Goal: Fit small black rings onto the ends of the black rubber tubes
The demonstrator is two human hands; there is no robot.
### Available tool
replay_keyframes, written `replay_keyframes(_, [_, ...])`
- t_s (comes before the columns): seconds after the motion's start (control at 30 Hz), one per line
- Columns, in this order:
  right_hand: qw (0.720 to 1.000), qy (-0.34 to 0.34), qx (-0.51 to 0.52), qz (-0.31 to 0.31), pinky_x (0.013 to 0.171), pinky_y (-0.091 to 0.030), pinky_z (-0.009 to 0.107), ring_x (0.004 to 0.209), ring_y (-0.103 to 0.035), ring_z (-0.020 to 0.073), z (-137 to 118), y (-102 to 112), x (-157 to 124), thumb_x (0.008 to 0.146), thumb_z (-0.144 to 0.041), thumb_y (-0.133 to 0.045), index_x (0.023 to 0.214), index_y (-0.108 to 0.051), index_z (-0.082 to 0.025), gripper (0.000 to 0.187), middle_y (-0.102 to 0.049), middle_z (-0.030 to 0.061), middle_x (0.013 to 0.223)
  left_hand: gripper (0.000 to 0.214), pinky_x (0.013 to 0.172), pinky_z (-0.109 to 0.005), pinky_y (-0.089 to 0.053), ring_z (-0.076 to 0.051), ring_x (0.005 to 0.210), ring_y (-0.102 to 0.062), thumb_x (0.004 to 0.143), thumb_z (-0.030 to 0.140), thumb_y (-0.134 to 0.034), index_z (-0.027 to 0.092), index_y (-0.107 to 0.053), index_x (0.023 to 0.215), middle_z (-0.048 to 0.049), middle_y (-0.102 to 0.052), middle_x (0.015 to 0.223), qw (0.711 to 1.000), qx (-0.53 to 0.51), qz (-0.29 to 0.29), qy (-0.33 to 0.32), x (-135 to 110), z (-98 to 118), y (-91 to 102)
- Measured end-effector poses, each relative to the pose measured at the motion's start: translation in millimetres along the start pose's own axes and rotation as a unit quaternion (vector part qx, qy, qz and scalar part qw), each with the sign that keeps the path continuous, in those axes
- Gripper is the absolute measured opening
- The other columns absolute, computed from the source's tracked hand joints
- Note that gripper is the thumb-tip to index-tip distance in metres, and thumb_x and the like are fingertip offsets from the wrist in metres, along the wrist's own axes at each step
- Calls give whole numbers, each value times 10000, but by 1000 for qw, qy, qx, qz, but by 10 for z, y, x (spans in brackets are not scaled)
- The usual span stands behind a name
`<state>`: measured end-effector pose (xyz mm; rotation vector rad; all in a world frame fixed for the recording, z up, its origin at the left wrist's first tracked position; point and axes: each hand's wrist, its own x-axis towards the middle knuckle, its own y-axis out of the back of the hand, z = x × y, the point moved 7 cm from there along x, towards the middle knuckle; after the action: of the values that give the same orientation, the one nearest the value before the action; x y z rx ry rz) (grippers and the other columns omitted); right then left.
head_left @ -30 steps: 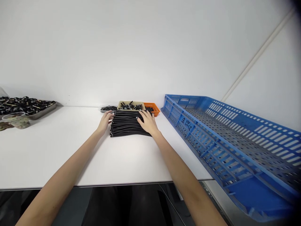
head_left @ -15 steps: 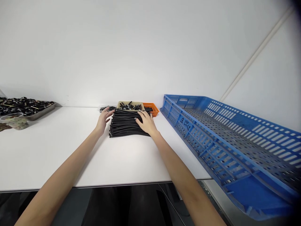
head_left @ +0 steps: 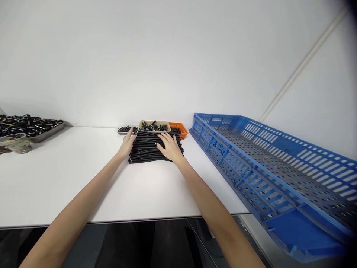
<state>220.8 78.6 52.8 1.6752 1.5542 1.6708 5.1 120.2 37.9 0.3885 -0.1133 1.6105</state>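
Observation:
Several thin black tubes [head_left: 147, 148] lie side by side in a flat bundle on the white table [head_left: 134, 193]. My left hand [head_left: 126, 146] is at the bundle's left end, its fingers extended along the tube ends. Over the right part of the tubes rests my right hand [head_left: 170, 148], flat with its fingers spread. Neither hand is wrapped round a tube. The right ends of the tubes show partly beyond my right hand.
Behind the bundle stand a cream tray [head_left: 167, 123] of small black parts, an orange basket [head_left: 182, 129] and a shallow tray [head_left: 119, 131] of black rings. A large blue crate [head_left: 251, 182] fills the right side. At far left are a metal tray [head_left: 50, 133] and a clear cup [head_left: 21, 145].
My left hand has moved right, onto the tubes' left ends. My right hand has shifted slightly left over the bundle, and more right tube ends show.

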Motion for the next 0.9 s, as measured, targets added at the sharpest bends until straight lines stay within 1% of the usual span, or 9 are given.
replay_keyframes(0.1, [1000, -6, -4, 6, 1186, -144, 554, 1422, -281, 257, 26, 16, -13, 975, -346, -478, 1392, -487, -228, 433, -420, 71, 1489, 581, 1195, -391, -210, -246, 1449, -282, 870, 365, -483, 244, -432, 1436, -49, -374, 1544, 999, 11, 32, -16, -38, 40, 46])
replay_keyframes(0.27, [998, -28, -6, 50, 1186, -157, 540, 1390, -328, 257, 110, 85, -25, 973, -330, -460, 1362, -517, -208, 412, -456, 73, 1459, 543, 1156, -426, -297, -243, 1393, -385, 862, 321, -475, 243, -445, 1399, -73, -431, 1503, 999, -27, 30, -15, -97, 123, 65])
replay_keyframes(0.4, [992, -74, 9, 105, 1183, -192, 503, 1387, -331, 266, 333, 138, -6, 964, -310, -423, 1358, -517, -148, 436, -452, 112, 1457, 544, 1157, -424, -294, -239, 1402, -371, 850, 306, -482, 240, -452, 1390, -81, -451, 1487, 999, -21, 39, -14, -85, 118, 86])
replay_keyframes(0.53, [964, -168, 115, 169, 1186, -220, 450, 1413, -301, 247, 750, 179, 9, 952, -313, -376, 1411, -446, -101, 511, -385, 143, 1501, 590, 1152, -423, -295, -241, 1369, -419, 856, 338, -484, 209, -413, 1427, -112, -484, 1455, 1000, -28, 4, 8, -51, 4, 36])
replay_keyframes(0.6, [943, -220, 193, 159, 1183, -238, 428, 1402, -333, 241, 947, 127, 17, 938, -324, -392, 1425, -435, -106, 535, -395, 134, 1497, 586, 1141, -418, -310, -242, 1330, -461, 856, 348, -482, 182, -429, 1415, -125, -521, 1416, 1000, -29, 4, -3, -41, -22, 39])
replay_keyframes(0.67, [922, -252, 255, 143, 1175, -259, 419, 1371, -387, 240, 1077, 59, 22, 930, -342, -407, 1406, -470, -119, 529, -444, 120, 1466, 555, 1132, -417, -326, -246, 1291, -498, 856, 357, -476, 164, -476, 1377, -126, -561, 1369, 1000, -21, 18, -9, -37, -36, 65])
replay_keyframes(0.73, [906, -258, 299, 151, 1162, -287, 407, 1337, -434, 234, 1154, 21, 25, 916, -354, -425, 1347, -540, -143, 494, -504, 100, 1420, 521, 1125, -423, -338, -250, 1263, -520, 857, 364, -466, 165, -522, 1335, -116, -591, 1334, 999, -11, 30, -7, -37, -38, 88])
replay_keyframes(0.8, [894, -248, 328, 178, 1136, -332, 394, 1289, -486, 224, 1212, 0, 25, 899, -355, -439, 1267, -605, -166, 446, -567, 81, 1357, 498, 1129, -424, -337, -255, 1282, -503, 854, 363, -465, 174, -554, 1306, -103, -583, 1351, 999, 10, 39, -9, -42, -15, 102])
replay_keyframes(0.9, [891, -218, 326, 230, 1055, -424, 398, 1175, -575, 224, 1295, -9, 19, 907, -375, -399, 1189, -644, -177, 423, -642, 80, 1244, 511, 1150, -409, -316, -260, 1351, -433, 854, 348, -471, 189, -548, 1334, -81, -527, 1424, 998, 40, 37, -15, -50, 33, 90])
